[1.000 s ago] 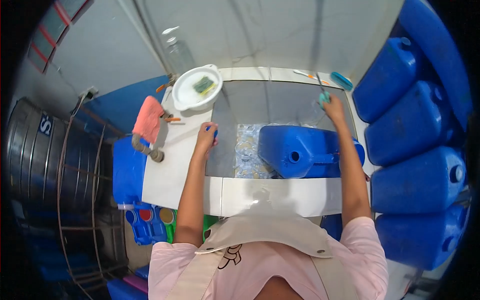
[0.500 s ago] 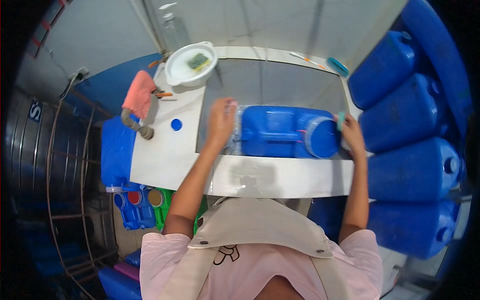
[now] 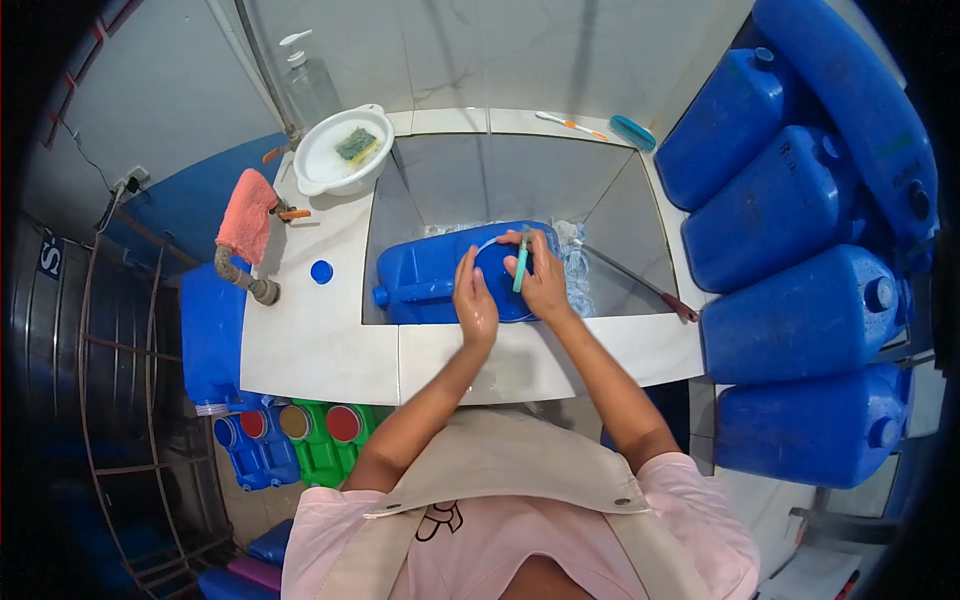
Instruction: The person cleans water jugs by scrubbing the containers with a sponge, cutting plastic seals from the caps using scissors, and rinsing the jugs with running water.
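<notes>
A blue plastic jug [image 3: 420,268] lies on its side in the sink, its wide round end to the right and a small capped spout at the left. My right hand [image 3: 543,280] is closed around a slim teal tool [image 3: 520,264] over that round end; the tool's exact kind is unclear. My left hand [image 3: 476,300], fingers stretched out and together, rests by the rim of the round end, apparently touching it. Crumpled clear plastic or suds [image 3: 575,265] lie beside the jug.
A white basin [image 3: 320,172] with a sponge [image 3: 357,146] stands at the back left, near a faucet draped with a pink cloth [image 3: 246,220]. A long-handled tool [image 3: 640,284] leans in the sink. Large blue containers [image 3: 800,310] line the right side.
Both hands have come together at the jug's round end, the left from its left end, the right from its right side. The jug appears shifted left; the long-handled tool now shows.
</notes>
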{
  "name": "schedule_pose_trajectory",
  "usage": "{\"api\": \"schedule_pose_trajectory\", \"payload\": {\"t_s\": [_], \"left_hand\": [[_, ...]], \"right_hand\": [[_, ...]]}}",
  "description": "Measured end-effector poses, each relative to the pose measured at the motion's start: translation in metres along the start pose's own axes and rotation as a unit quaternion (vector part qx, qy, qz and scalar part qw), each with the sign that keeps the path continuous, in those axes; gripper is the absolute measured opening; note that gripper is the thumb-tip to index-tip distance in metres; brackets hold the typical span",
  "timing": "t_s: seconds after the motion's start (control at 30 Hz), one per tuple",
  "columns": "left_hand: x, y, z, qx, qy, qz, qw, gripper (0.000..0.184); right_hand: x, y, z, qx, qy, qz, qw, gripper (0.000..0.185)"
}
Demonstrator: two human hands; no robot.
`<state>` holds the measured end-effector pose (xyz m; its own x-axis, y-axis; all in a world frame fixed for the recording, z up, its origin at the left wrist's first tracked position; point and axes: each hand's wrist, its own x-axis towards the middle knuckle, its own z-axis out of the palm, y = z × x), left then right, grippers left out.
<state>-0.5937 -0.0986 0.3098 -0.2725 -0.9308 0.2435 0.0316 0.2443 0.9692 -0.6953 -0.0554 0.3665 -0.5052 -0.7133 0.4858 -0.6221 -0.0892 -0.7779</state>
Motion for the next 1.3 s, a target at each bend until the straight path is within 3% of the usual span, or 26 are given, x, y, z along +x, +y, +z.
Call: {"api": "schedule_pose_trajectory", "payload": {"t_s": [0.1,0.13,0.2,0.23,0.27,0.3,0.33,0.37,0.43,0.53,0.57,0.67,0.73,0.83,0.87,0.93,0.97,1.0,1.03,1.07,1.1,1.13,1.17,1.2,1.27,1.3], "left_hand": [[-0.043,-0.004,0.0,0.046,-0.019,-0.044,0.998,0.049],[-0.055,-0.006,-0.002,0.07,-0.054,-0.072,0.993,0.058],[-0.069,-0.002,-0.007,0.104,-0.098,-0.072,0.987,0.062],[-0.072,0.0,-0.006,0.133,-0.138,-0.071,0.979,0.067],[-0.059,0.017,-0.008,0.134,-0.142,-0.069,0.978,0.067],[-0.032,0.043,-0.012,0.214,-0.139,0.061,0.965,0.066],[-0.006,0.057,-0.015,0.288,-0.133,0.189,0.929,0.067],[0.015,0.058,-0.014,0.287,-0.133,0.189,0.93,0.067],[0.043,0.058,-0.013,0.368,-0.292,0.177,0.865,0.062],[0.034,0.071,-0.013,0.468,-0.218,0.077,0.853,0.054],[0.032,0.064,-0.014,0.493,-0.185,0.123,0.841,0.049],[0.038,0.039,-0.017,0.47,-0.219,0.042,0.854,0.048],[0.038,0.038,-0.021,0.454,-0.236,0.051,0.858,0.049],[0.026,0.025,-0.029,0.425,-0.228,-0.03,0.876,0.053],[0.018,0.002,-0.032,0.377,-0.242,-0.088,0.889,0.056],[0.01,0.005,-0.036,0.329,-0.256,-0.143,0.898,0.058],[0.006,0.035,-0.037,0.312,-0.355,-0.238,0.848,0.061],[0.003,0.052,-0.039,0.289,-0.447,-0.329,0.78,0.064],[0.001,0.051,-0.041,0.345,-0.486,-0.237,0.767,0.057],[0.001,0.051,-0.038,0.346,-0.489,-0.237,0.765,0.057],[0.003,0.054,-0.033,0.372,-0.376,0.007,0.849,0.055],[0.008,0.056,-0.029,0.368,-0.232,0.25,0.865,0.055],[0.017,0.058,-0.025,0.369,-0.232,0.251,0.864,0.055],[0.03,0.06,-0.02,0.381,-0.239,0.262,0.854,0.06],[0.039,0.064,-0.016,0.393,-0.245,0.274,0.843,0.066],[0.042,0.065,-0.016,0.406,-0.274,0.204,0.847,0.068]], "right_hand": [[0.051,0.006,-0.002,-0.032,-0.323,0.052,0.944,0.044],[0.069,0.007,0.008,-0.03,-0.321,0.054,0.945,0.044],[0.093,0.009,0.027,0.199,-0.484,0.159,0.837,0.043],[0.097,0.011,0.029,0.2,-0.481,0.16,0.839,0.043],[0.099,0.017,0.031,0.317,-0.414,0.179,0.835,0.042],[0.099,0.02,0.031,0.428,-0.339,0.196,0.815,0.041],[0.096,0.022,0.024,0.428,-0.338,0.197,0.815,0.041],[0.093,0.026,0.011,0.438,-0.245,0.183,0.845,0.039],[0.078,0.036,-0.016,0.439,-0.119,0.181,0.872,0.037],[0.036,0.043,-0.051,0.347,-0.039,0.21,0.913,0.039],[0.023,0.047,-0.054,0.346,-0.036,0.21,0.914,0.039],[-0.024,0.053,-0.051,0.329,0.006,0.168,0.929,0.043],[-0.046,0.04,-0.029,0.168,0.02,0.068,0.983,0.046],[-0.038,0.018,-0.006,0.048,0.058,0.025,0.997,0.047],[-0.025,0.012,-0.007,0.049,0.059,0.024,0.997,0.047],[0.023,0.003,-0.013,0.05,-0.192,0.091,0.976,0.048],[0.042,0.0,-0.009,0.052,-0.188,0.092,0.976,0.048],[0.062,-0.003,-0.002,0.049,-0.304,0.108,0.945,0.048],[0.076,-0.004,0.003,0.044,-0.416,0.121,0.9,0.048],[0.083,0.003,0.007,0.045,-0.414,0.124,0.901,0.048],[0.087,0.012,0.011,0.146,-0.409,0.137,0.89,0.045],[0.088,0.02,0.014,0.246,-0.4,0.147,0.871,0.042],[0.084,0.024,0.007,0.353,-0.34,0.141,0.86,0.044],[0.076,0.026,-0.003,0.354,-0.34,0.14,0.86,0.044],[0.049,0.027,-0.022,0.321,-0.114,0.159,0.927,0.045],[0.026,0.028,-0.031,0.26,-0.08,0.154,0.95,0.043]]}}
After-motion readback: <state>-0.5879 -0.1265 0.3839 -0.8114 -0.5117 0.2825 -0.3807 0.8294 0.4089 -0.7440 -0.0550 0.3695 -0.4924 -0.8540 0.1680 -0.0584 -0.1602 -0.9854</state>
